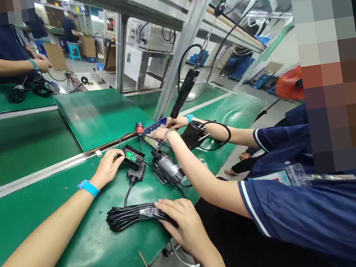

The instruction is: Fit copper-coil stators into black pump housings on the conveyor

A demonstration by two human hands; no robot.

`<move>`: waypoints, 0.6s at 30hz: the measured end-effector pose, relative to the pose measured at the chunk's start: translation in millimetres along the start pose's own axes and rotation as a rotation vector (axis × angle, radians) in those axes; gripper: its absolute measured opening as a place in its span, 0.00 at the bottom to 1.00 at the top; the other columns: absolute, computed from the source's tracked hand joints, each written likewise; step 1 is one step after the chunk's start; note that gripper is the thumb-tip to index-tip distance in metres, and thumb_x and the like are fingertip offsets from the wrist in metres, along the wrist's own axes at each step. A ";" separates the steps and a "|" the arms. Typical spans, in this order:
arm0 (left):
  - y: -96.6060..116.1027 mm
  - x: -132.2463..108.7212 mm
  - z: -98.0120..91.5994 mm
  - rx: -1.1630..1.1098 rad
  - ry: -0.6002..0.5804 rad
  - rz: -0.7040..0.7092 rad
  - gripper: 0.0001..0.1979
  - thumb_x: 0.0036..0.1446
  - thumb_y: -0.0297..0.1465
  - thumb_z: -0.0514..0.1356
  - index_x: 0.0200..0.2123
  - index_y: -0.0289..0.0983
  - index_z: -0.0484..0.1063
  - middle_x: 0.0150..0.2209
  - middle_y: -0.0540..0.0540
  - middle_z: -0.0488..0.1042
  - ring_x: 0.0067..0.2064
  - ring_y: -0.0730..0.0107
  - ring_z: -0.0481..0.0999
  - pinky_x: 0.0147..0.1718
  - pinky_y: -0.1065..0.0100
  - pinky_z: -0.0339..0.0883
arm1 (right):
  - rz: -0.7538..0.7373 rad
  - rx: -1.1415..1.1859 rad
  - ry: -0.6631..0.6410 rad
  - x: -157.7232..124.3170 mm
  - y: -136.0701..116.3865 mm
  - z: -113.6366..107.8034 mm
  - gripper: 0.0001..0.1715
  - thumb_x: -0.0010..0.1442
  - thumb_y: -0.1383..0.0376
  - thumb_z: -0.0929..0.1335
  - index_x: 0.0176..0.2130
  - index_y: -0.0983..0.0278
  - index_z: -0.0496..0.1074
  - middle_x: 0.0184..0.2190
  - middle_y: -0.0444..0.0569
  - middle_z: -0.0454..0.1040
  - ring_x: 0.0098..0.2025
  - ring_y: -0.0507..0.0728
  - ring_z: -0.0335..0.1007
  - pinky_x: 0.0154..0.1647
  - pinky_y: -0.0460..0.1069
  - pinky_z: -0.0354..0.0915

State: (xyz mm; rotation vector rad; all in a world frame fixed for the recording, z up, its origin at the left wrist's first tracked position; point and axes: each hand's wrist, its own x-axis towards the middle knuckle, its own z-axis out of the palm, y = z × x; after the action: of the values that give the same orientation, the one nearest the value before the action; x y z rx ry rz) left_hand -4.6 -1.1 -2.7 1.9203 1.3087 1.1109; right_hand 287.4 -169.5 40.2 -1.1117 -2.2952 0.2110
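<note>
My left hand (108, 165), with a blue wristband, pinches the left rim of an open black box (140, 164) holding a green circuit board (131, 157). Just below the box lies a flat black part (137, 173) with a cable leading down from it. My right hand (185, 221) is closed around the right end of a coiled bundle of black cable (126, 216), bound with clear wrap, on the green bench. Its fingertips are partly hidden behind the bundle. A black and grey pump (169, 168) rests right of the box.
A co-worker's hands (162, 134) reach into a blue parts tray (163, 121) behind the pump. Above it hangs a black electric screwdriver (185, 92). A red-banded black fitting (139, 128) stands near the tray. Across the bench, another person (5, 60) handles black parts.
</note>
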 end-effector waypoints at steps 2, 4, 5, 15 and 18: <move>-6.7 -5.9 -4.8 -0.003 0.002 -0.035 0.22 0.68 0.48 0.52 0.46 0.35 0.72 0.47 0.40 0.73 0.47 0.59 0.72 0.48 0.59 0.66 | 0.023 -0.008 -0.019 -0.1 -5.2 -4.2 0.30 0.63 0.69 0.75 0.62 0.58 0.71 0.57 0.40 0.74 0.49 0.55 0.64 0.55 0.51 0.54; -10.8 -11.7 -8.3 -0.018 -0.013 -0.062 0.23 0.67 0.49 0.52 0.48 0.35 0.72 0.49 0.39 0.73 0.48 0.59 0.73 0.50 0.57 0.67 | 0.054 0.010 -0.049 0.8 -10.3 -9.6 0.31 0.63 0.63 0.76 0.62 0.56 0.70 0.57 0.39 0.74 0.49 0.55 0.63 0.56 0.52 0.54; -11.9 -14.4 -9.1 -0.029 -0.027 -0.073 0.23 0.67 0.49 0.53 0.49 0.35 0.72 0.50 0.40 0.73 0.49 0.58 0.74 0.52 0.56 0.68 | 0.070 0.028 -0.066 1.6 -12.5 -12.5 0.31 0.63 0.61 0.76 0.63 0.55 0.70 0.57 0.39 0.73 0.49 0.55 0.63 0.56 0.52 0.54; -8.5 -79.4 -30.1 -0.143 -0.143 -0.216 0.38 0.68 0.51 0.58 0.73 0.45 0.48 0.73 0.44 0.54 0.71 0.62 0.63 0.69 0.56 0.61 | 0.073 -0.238 -0.105 2.0 -31.9 -6.2 0.34 0.60 0.61 0.77 0.63 0.59 0.70 0.58 0.44 0.73 0.51 0.60 0.62 0.60 0.56 0.55; 7.3 -127.6 -60.4 -0.106 -0.231 -0.298 0.34 0.68 0.52 0.59 0.70 0.46 0.55 0.70 0.44 0.61 0.70 0.63 0.65 0.68 0.57 0.62 | -0.005 -0.292 -0.062 3.4 -30.7 1.9 0.21 0.70 0.61 0.70 0.60 0.64 0.73 0.51 0.46 0.76 0.51 0.60 0.64 0.56 0.54 0.58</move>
State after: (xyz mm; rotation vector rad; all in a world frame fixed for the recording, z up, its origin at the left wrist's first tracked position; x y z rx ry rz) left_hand -76.6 -122.7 -7.5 1.6545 1.3251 0.7703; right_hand 264.1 -186.4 51.6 -1.2564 -2.4380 -0.0970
